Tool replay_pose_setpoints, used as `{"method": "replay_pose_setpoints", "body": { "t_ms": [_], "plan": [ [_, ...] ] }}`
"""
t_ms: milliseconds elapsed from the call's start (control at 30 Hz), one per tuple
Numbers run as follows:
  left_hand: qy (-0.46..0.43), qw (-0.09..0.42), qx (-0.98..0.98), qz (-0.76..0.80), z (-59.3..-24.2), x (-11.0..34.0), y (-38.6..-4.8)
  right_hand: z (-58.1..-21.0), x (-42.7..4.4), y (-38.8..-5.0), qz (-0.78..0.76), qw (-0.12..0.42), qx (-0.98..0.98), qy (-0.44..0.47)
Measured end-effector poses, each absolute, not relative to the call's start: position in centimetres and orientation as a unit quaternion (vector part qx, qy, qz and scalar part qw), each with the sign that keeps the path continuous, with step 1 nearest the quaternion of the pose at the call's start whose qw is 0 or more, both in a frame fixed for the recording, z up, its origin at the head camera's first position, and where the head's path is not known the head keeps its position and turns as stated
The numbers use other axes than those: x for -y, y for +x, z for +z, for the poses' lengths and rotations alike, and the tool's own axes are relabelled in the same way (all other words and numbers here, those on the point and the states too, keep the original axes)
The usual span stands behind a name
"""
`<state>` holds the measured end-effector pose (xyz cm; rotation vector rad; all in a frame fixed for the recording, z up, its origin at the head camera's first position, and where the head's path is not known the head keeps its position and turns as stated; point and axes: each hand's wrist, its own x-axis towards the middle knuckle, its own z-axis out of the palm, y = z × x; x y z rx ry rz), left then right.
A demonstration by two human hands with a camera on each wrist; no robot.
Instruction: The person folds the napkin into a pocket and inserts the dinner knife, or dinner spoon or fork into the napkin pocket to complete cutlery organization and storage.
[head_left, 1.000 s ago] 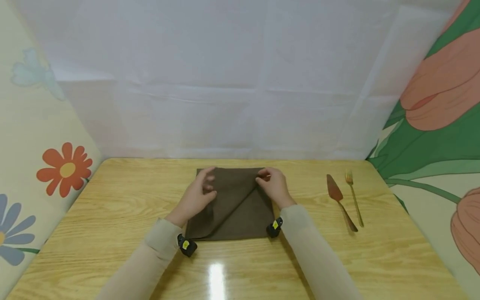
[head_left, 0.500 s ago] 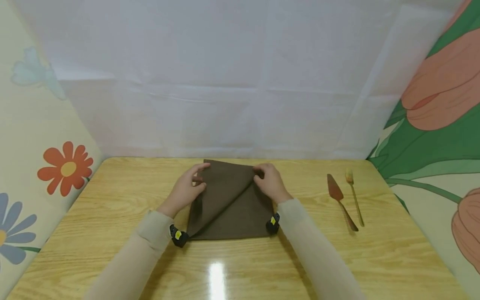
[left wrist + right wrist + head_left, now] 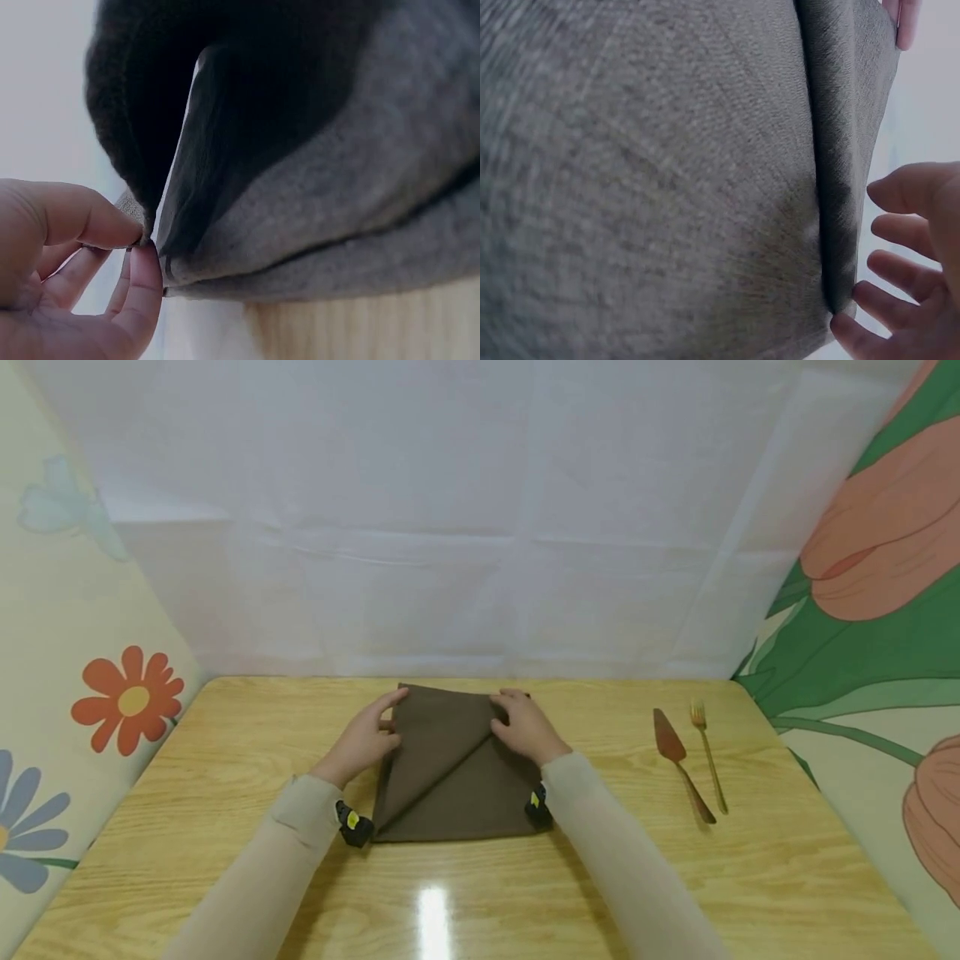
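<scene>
A dark brown cloth napkin (image 3: 465, 793) lies on the wooden table, its upper layer folded back along a diagonal line. At the top left of the napkin, my left hand (image 3: 364, 739) pinches its edge between thumb and fingers, as the left wrist view shows up close. My right hand (image 3: 525, 727) rests at the far right end of the fold. In the right wrist view its fingers (image 3: 889, 304) are spread and relaxed; the lower fingertips touch the folded edge, with the thumb apart from them. Inside the fold, the cloth is in deep shadow.
To the right on the table (image 3: 262, 735) lie a cake server (image 3: 670, 739) and a gold fork (image 3: 708, 756), side by side. A white sheet (image 3: 450, 527) hangs behind the table. Patterned panels with flowers (image 3: 135, 700) flank both sides.
The left hand has moved left and taken hold of the napkin's top left edge. The upper layer has shifted left, its top edge now slanted. The right hand has slid slightly left.
</scene>
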<state>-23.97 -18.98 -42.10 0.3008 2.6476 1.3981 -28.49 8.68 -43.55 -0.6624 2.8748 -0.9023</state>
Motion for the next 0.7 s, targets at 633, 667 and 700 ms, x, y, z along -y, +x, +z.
{"method": "replay_pose_setpoints", "body": {
  "t_ms": [633,667,700],
  "plan": [
    [0.095,0.028,-0.897,0.431,-43.4,19.4,-24.8,-44.0,-8.9,-28.9,-0.231,0.093,-0.941,-0.229],
    [0.097,0.026,-0.898,0.429,-43.5,19.4,-24.8,-44.1,-8.9,-28.9,-0.227,0.097,-0.941,-0.232],
    [0.099,0.022,-0.9,0.425,-43.5,19.4,-24.8,-44.1,-9.0,-28.9,-0.225,0.1,-0.94,-0.236]
  ]
}}
